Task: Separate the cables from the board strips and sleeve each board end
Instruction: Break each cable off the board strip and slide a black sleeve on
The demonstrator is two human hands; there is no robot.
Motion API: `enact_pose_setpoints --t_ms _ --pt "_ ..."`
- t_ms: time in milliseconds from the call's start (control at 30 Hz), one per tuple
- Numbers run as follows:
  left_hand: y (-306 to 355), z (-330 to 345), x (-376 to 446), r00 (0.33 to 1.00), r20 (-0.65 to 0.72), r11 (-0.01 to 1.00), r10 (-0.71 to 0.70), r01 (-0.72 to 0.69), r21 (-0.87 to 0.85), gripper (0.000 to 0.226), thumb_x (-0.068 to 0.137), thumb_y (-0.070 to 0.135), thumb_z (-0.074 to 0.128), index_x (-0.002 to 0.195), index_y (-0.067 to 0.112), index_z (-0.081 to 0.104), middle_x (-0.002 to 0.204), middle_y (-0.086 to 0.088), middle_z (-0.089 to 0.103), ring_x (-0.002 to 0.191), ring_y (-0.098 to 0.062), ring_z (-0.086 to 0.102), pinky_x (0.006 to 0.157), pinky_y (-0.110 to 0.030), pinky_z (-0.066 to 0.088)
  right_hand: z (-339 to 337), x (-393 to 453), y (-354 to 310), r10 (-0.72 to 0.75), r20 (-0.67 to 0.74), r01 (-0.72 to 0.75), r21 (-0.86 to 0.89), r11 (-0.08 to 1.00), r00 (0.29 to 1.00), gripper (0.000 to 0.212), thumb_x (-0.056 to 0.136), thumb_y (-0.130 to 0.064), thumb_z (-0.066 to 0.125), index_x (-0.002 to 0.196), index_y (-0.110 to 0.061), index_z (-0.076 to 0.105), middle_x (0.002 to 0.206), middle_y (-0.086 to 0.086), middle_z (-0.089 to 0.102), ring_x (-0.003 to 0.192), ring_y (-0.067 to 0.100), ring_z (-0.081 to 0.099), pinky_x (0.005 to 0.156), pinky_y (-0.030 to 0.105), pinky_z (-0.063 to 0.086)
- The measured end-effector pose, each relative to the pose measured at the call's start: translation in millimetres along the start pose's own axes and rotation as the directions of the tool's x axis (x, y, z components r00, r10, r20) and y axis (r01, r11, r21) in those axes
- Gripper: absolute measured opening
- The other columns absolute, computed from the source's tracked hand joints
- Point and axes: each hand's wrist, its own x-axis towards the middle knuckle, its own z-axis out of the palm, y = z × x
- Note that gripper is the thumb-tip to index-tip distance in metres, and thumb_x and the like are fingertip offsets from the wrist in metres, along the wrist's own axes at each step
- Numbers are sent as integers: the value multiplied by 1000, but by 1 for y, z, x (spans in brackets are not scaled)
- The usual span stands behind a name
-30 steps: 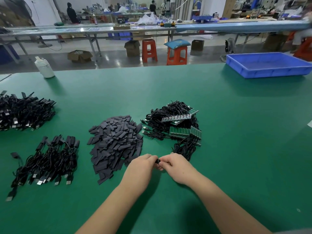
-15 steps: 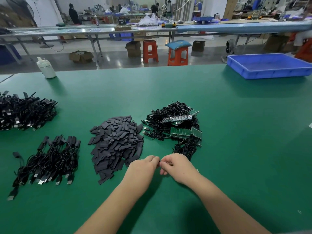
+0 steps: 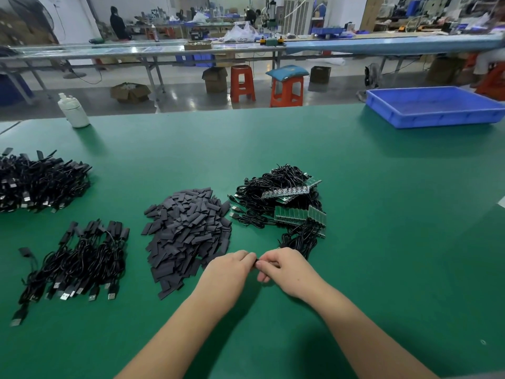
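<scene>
My left hand (image 3: 229,272) and my right hand (image 3: 287,269) meet fingertip to fingertip low on the green table (image 3: 382,214). Between them they pinch a small black piece (image 3: 257,260), mostly hidden by the fingers. Behind the right hand lies a tangle of black cables with green board strips (image 3: 289,206). A heap of flat dark grey sleeves (image 3: 188,231) lies just behind my left hand. Sleeved black cables with USB plugs (image 3: 82,258) lie in a row at the left.
A larger pile of black cables (image 3: 38,181) sits at the far left edge. A white bottle (image 3: 73,110) stands at the back left, a blue tray (image 3: 434,105) at the back right. Beyond the table are orange stools, boxes and workbenches.
Both hands have stayed together at the same spot. The fingers have shifted slightly around the small black piece, which shows a little less than a second ago.
</scene>
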Motion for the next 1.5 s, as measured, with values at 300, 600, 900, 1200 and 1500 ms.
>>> enact_pose_setpoints --t_ms 300,600,900,1200,1500 --pt "3 -2 -2 951 -252 799 -179 -9 -601 76 91 -2 54 155 28 22 153 11 35 124 -7 53 102 -25 45 2 5 -5 41 -44 -20 398 917 998 15 99 -12 55 96 -11 70 86 5 77 82 18 74 79 36 59" --pt "15 9 -8 961 153 24 -229 163 -986 11 91 15 65 99 9 68 93 -22 72 83 -29 65 80 -41 56 -22 25 -30 60 -125 87 897 432 990 17 104 -15 47 112 -2 56 105 13 76 101 23 73 80 28 58" --pt "-93 -15 -36 741 -126 677 -660 513 -527 11 89 36 68 90 25 63 71 11 66 63 -10 63 55 -22 46 -67 31 23 -103 -569 -107 -324 940 816 37 99 -24 52 134 -13 57 125 6 66 114 23 60 102 41 47" --pt "-232 -3 -79 458 -84 457 -885 889 39 35 94 45 58 79 14 54 67 -3 59 61 -24 56 55 -29 49 -102 42 80 261 -304 -340 -245 908 916 63 104 -28 45 158 -15 16 160 7 31 144 28 36 115 43 32" --pt "-236 8 -79 428 -156 431 -890 902 15 44 93 53 54 90 9 53 83 -11 61 81 -30 57 58 -34 46 -100 51 93 319 -324 -359 -73 930 891 62 104 -38 44 157 -19 19 160 9 32 143 30 36 115 45 31"
